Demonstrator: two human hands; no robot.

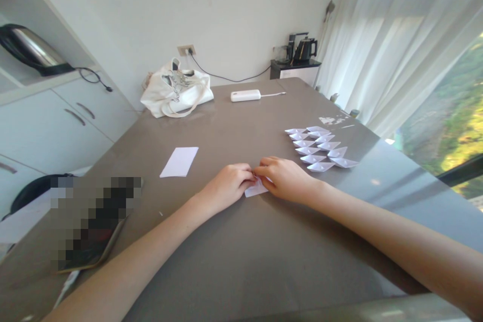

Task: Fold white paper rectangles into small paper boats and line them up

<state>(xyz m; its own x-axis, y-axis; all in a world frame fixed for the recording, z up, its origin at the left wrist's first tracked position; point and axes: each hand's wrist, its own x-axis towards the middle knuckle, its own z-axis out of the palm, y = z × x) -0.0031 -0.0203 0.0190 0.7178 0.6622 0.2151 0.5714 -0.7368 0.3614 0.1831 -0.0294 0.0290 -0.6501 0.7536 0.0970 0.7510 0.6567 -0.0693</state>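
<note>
Both hands meet over a small folded piece of white paper (255, 191) near the middle of the table. My left hand (234, 181) pinches its left side, fingers pressed together at the upper part. From the right, my right hand (285, 177) closes on the same paper, its fingertips touching those of the left and covering most of the folds. Right of the hands, several white folded paper boats (307, 151) stand in two slanting rows. Left of them lies a flat stack of white paper sheets (179, 162).
The grey-brown table (226, 271) carries a white bag (177, 91) and a white power bank (245, 95) with a short cable at the back. White paper scraps (332, 120) lie near the right edge. A dark device, pixelated over, lies at left. A black kettle (305, 51) stands beyond.
</note>
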